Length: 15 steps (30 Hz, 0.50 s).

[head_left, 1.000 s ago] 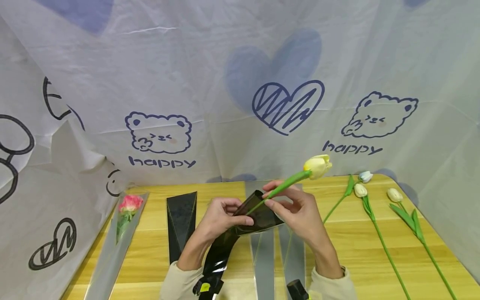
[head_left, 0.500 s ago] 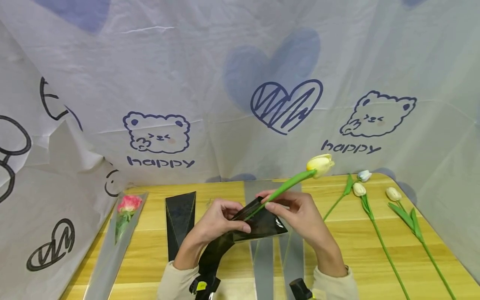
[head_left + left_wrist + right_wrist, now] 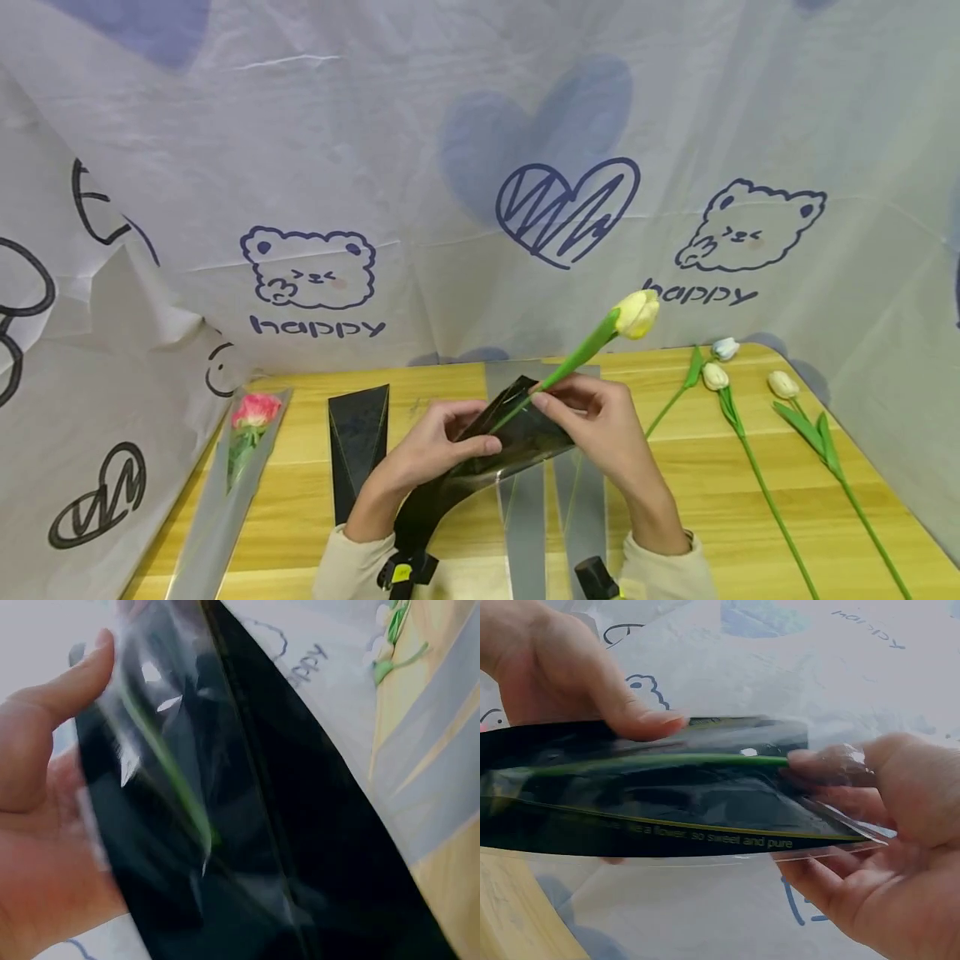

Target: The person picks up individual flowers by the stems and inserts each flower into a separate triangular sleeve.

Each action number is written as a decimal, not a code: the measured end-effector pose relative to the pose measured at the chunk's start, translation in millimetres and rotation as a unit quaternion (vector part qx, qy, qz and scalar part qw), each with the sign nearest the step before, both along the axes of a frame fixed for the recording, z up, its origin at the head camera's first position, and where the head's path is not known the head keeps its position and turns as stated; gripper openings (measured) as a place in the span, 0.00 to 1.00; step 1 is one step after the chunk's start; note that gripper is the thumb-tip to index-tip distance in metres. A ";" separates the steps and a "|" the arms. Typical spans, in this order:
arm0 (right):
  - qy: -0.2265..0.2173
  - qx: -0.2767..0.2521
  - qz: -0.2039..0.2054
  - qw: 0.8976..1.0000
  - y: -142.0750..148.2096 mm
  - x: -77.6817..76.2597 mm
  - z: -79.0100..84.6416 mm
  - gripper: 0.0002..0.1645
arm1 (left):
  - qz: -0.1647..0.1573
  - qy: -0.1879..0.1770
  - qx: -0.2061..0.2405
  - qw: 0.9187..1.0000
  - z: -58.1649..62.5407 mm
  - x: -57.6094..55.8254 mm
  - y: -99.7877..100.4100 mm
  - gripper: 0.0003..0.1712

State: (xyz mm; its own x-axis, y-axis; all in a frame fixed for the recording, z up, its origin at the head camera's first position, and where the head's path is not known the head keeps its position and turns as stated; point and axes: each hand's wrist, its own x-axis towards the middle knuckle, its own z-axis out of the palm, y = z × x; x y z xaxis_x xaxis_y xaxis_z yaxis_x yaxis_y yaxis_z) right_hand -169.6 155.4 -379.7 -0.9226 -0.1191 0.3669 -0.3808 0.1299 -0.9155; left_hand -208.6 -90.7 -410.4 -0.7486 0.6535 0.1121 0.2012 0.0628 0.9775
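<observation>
I have the left hand [image 3: 441,446] pinching the sleeve [image 3: 536,433] and the right hand [image 3: 603,417] pinching the tulip [image 3: 579,354]: stem [image 3: 705,760] sleeved, bloom [image 3: 637,314] still out. Right of the sleeve, three tulips [image 3: 716,377] lie unwrapped.

The wrapper [image 3: 525,437] you hold is black, with a gold line [image 3: 660,824] and gold lettering [image 3: 720,840]. Above it, your yellow tulip [image 3: 637,314] has a green stem [image 3: 581,362]. Left of the wrapper you have a pink rose [image 3: 257,411]; right of it, two cream tulips [image 3: 715,377] and a pale blue bloom [image 3: 725,348]. Behind it, your whitish cloth [image 3: 420,275] carries blue hearts and navy-outlined bears [image 3: 311,267]. Beneath it, the table [image 3: 292,517] shows yellow wood grain.
</observation>
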 end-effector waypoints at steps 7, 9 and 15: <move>-0.005 -0.043 -0.026 0.999 4.1 3.1 3.3 0.07 | 0.035 0.009 -0.026 0.999 2.6 -0.1 -0.5 0.14; -0.015 -0.039 -0.022 0.999 5.3 4.0 4.8 0.07 | 0.051 0.015 -0.025 0.998 1.4 0.2 1.3 0.13; -0.025 0.042 -0.022 0.999 5.1 3.4 5.0 0.04 | 0.059 0.028 -0.013 0.998 1.8 2.7 4.7 0.12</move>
State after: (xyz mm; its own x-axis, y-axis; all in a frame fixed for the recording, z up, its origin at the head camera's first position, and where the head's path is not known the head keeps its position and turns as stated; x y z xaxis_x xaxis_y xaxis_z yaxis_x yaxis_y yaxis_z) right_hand -166.2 160.5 -374.7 -0.9448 -0.1067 0.3098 -0.3264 0.2223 -0.9187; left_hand -205.8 -86.0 -408.7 -0.8140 0.5639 0.1396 0.2451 0.1154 0.9626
